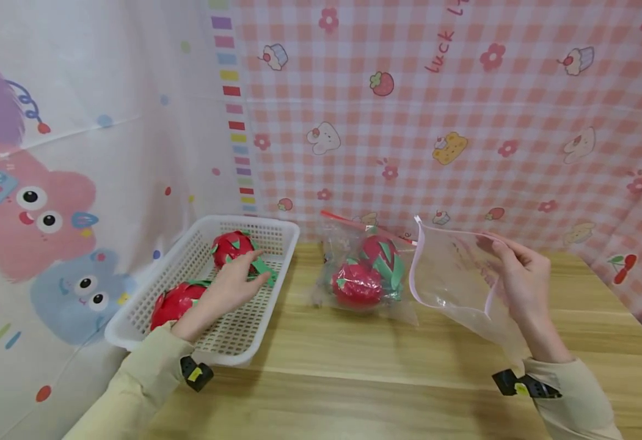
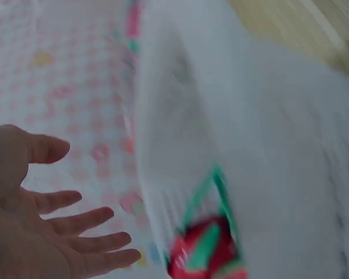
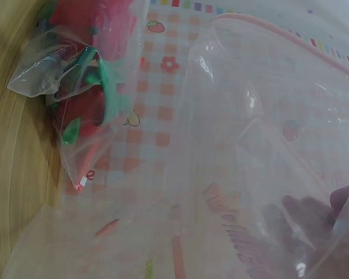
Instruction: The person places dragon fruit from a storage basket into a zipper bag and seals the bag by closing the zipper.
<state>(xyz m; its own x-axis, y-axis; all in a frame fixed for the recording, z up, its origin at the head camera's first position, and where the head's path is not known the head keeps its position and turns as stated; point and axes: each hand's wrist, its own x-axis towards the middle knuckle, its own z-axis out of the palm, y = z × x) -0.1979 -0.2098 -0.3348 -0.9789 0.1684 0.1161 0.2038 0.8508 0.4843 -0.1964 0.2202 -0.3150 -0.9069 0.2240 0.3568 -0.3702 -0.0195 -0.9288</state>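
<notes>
My left hand (image 1: 231,288) hovers over a white plastic basket (image 1: 286,244), its fingers spread in the left wrist view and nothing in them. Inside the basket, one red toy dragon fruit (image 1: 229,245) with green leaves lies just beyond the fingertips. Another dragon fruit (image 1: 173,304) sits nearer me, partly hidden by my left wrist. My right hand (image 1: 526,281) pinches the edge of a clear zip bag (image 1: 452,263) with a pale pink rim. The mouth of this bag gapes toward the left. Through its film, some of my right fingers (image 3: 308,218) show in the right wrist view.
A second clear bag (image 1: 325,278) with a red slider strip stands mid-table, holding two dragon fruits (image 1: 356,285). The wooden table (image 1: 364,379) ends at a checked pink cloth (image 1: 441,110) behind. A white cartoon cloth (image 1: 150,122) hangs close on the left.
</notes>
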